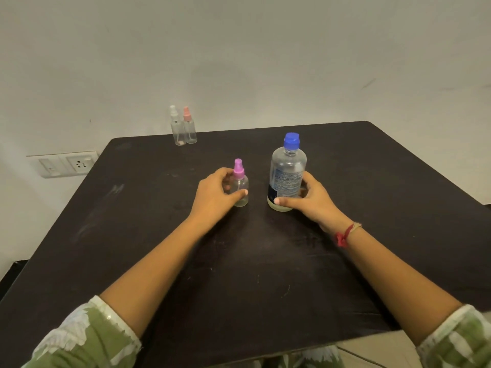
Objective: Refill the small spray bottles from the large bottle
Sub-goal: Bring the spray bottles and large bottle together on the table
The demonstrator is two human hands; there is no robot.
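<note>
Both hands grip upright clear bottles: left hand point(212, 195) the pink-topped sprayer point(241, 183), right hand point(313, 201) the blue-capped large bottle point(288, 168).

So we're reaching our left arm point(159, 266) and right arm point(393, 269) out in front of us, forearms bare and angling in toward each other a bit. Our left hand point(212, 193) is curling round the small spray bottle point(241, 188), with the thumb pressing across its front and the fingers wrapping behind. Our right hand point(310, 200) is gripping the large bottle point(287, 176) low down, thumb lying across the front near the base and fingers going round the far side. Both palms are facing inward. We're wearing a red thread point(342, 236) on the right wrist, and green-and-white patterned sleeves point(87, 338) are sitting up near both elbows.
</note>
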